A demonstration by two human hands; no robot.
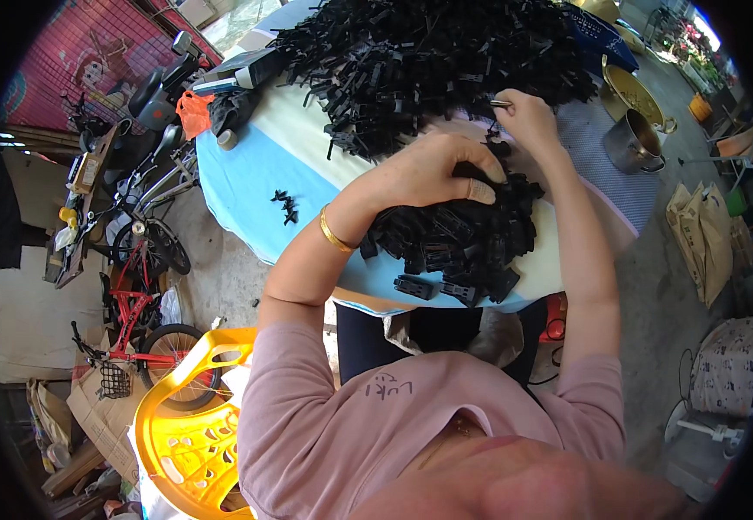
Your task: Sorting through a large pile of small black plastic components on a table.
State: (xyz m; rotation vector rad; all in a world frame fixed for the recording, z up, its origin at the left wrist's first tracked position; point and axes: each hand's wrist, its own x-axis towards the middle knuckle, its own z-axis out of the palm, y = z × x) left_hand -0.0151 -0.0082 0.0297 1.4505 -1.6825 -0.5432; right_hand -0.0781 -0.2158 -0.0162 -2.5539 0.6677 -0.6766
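Observation:
My left hand [433,173], with a gold bangle on its wrist and a pale wrap on the thumb, curls its fingers over the near pile of black plastic parts [446,234]. Black plastic shows between its thumb and fingers, partly hidden by them. Farther off and to the right, my right hand [528,121] is closed on a slim tool with a silvery end [501,103]; most of it is hidden in the fist. A much larger heap of black plastic parts [428,61] covers the far side of the table.
The round table [237,191] has a blue and cream cover. A few loose black pieces [285,208] lie at its left. A metal pot [632,143] and a brass-coloured pan [628,91] stand at the right. A yellow chair [190,442] and a red bicycle [138,303] are on my left.

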